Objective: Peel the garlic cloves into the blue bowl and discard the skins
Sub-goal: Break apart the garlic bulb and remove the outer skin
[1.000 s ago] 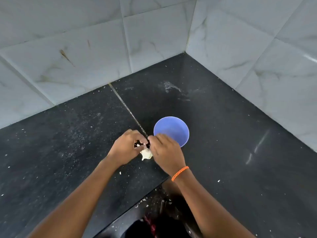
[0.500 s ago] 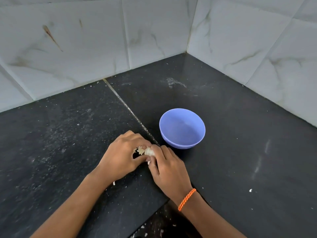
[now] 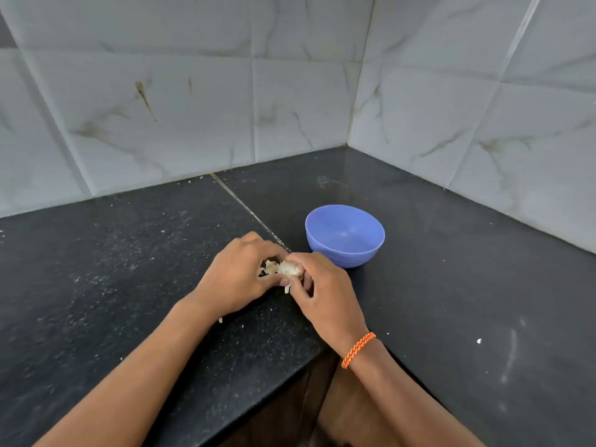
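Pale marbled tiles [image 3: 180, 101] line the two walls that meet in a corner, and below them a dark speckled bench [image 3: 96, 285] runs along both walls. From my remote seat I see one container on it: a blue bowl [image 3: 345, 235], upright, on the far side of the hands and just beside the right one. Its inside looks bare; I see no cloves in it.

Both hands meet in front of the bowl, low over the bench. My left hand [image 3: 238, 275] curls its fingers around a garlic piece [image 3: 283, 268], a pale lump with ragged, flaky skin showing between the two hands. My right hand [image 3: 322, 291] pinches the same garlic from the other side, thumb and fingertips closed on it. A shred of skin [image 3: 287, 289] hangs under the garlic; I cannot tell whether it touches the bench. An orange braided band [image 3: 358, 349] sits on the right wrist.

Small white flecks [image 3: 479, 341] lie scattered on the bench, one to the right well apart from the hands, a few more near the left forearm. A thin pale seam [image 3: 248, 211] crosses the bench from the wall towards the hands, passing left of the bowl. Brown streaks [image 3: 143, 98] mark the tiles on the left wall.
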Tool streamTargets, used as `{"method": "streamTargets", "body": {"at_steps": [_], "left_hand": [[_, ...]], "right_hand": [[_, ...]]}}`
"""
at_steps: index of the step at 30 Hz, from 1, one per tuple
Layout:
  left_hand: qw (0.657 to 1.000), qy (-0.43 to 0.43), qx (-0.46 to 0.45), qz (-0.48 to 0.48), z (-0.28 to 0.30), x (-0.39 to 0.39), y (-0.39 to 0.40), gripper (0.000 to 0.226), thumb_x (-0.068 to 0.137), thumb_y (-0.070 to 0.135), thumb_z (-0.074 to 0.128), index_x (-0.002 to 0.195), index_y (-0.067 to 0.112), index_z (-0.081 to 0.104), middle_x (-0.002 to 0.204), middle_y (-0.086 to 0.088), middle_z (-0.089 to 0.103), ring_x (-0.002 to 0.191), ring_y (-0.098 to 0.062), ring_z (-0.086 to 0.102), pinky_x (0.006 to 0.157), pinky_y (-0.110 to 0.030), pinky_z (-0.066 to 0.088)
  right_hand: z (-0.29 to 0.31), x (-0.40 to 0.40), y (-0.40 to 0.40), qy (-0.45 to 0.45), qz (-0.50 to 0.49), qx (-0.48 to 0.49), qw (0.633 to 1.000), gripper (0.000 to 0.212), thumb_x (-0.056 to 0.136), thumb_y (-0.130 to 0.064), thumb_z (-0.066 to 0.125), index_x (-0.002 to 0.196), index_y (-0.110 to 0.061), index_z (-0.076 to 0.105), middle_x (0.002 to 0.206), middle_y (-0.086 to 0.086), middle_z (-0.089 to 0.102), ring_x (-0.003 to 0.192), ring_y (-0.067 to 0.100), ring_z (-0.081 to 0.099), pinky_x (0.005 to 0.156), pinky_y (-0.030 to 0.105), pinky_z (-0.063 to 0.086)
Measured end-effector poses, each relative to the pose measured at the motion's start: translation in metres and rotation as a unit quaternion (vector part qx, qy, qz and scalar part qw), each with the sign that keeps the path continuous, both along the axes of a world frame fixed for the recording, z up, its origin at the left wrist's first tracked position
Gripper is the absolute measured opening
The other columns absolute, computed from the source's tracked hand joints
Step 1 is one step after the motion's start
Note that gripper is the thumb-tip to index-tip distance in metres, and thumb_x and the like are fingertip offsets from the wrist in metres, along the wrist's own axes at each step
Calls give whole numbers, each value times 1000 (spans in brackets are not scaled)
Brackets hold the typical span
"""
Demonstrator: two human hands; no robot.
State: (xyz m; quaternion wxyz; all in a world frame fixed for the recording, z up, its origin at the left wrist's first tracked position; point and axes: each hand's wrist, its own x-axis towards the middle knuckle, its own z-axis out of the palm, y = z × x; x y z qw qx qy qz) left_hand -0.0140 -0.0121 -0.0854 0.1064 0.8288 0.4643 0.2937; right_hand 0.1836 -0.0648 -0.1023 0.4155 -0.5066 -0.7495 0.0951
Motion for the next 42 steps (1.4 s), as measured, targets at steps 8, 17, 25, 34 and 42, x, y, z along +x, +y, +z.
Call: {"method": "streamTargets", "body": {"at_steps": [8, 17, 25, 34, 42], "left_hand": [[1000, -2, 28, 13, -4, 1, -9, 30, 90, 45, 81, 118, 40, 73, 103, 22, 71, 102, -2, 53, 88, -34, 50], [999, -15, 28, 23, -13, 3, -9, 48, 80, 73, 72, 121, 48, 68, 111, 30, 68, 113, 1, 45, 95, -28, 31], [998, -45, 4, 45, -16, 10, -6, 37, 82, 62, 83, 111, 43, 70, 98, 31, 63, 107, -3, 44, 93, -29, 27], [995, -93, -32, 26, -18, 5, -6, 33, 82, 58, 85, 110, 48, 70, 108, 29, 70, 112, 0, 45, 103, -30, 31], [980, -185, -38, 62, -10, -4, -12, 30, 89, 35, 86, 111, 54, 78, 92, 20, 74, 102, 0, 48, 89, -25, 42]], "right_hand": [[9, -15, -8, -26, -46, 4, 999, 23, 107, -30, 62, 129, -33, 62, 109, -14, 61, 94, 6, 60, 78, 26, 55], [31, -3, -2, -157, -76, -10, 985, 23, 107, -19, 57, 119, -25, 77, 110, -5, 66, 102, 16, 61, 78, 35, 55], [52, -6, 3, -205, -66, -57, 975, 27, 103, -20, 69, 130, -24, 71, 123, -2, 68, 110, 18, 62, 86, 28, 49], [10, -13, -2, -51, -107, -74, 990, 36, 106, -34, 64, 141, -27, 64, 125, -5, 71, 112, 12, 66, 94, 34, 59], [8, -13, 5, 171, -27, -88, 981, 37, 91, -21, 86, 125, -30, 74, 121, -13, 69, 101, 0, 71, 88, 23, 62]]}}
